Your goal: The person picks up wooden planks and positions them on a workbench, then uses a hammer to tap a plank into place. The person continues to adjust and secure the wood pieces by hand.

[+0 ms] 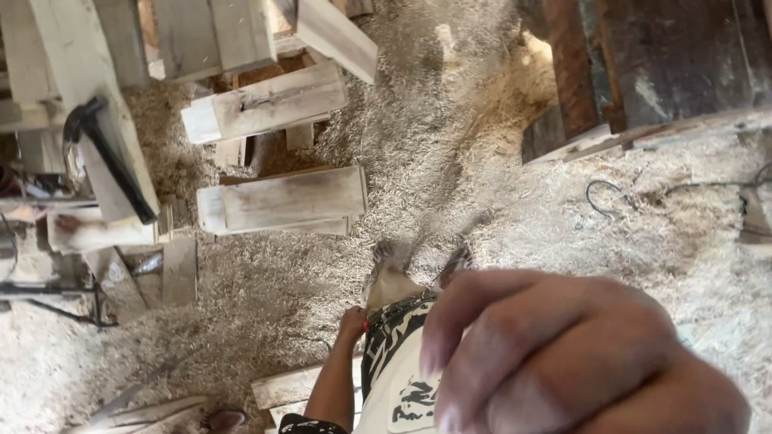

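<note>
Looming close to the lens, the right hand (563,354) filled the lower right of the head view, blurred, its fingers (458,321) curled loosely inward; its grip held nothing that could be made out, and whether it was fully closed could not be told. The left hand (351,323) hung low beside the patterned black-and-cream trousers (394,354), fingers curled, apparently empty, though its grip was too small to judge.

Below the hands, two dusty shoes (418,261) stood on the floor of pale sawdust and wood shavings (450,145), which spread across the whole scene. Just ahead of the shoes lay a pale, squared timber block (281,201), and beyond it a second, similar block (265,104) rested on other lumber. To the left leaned a long pale plank (80,88) with a black-handled tool (112,161) lying against it. A flat light board (297,386) sat near the left arm. Dark weathered planks (659,64) stood at the upper right, with thin dark wire loops (611,197) on the shavings below them.
</note>
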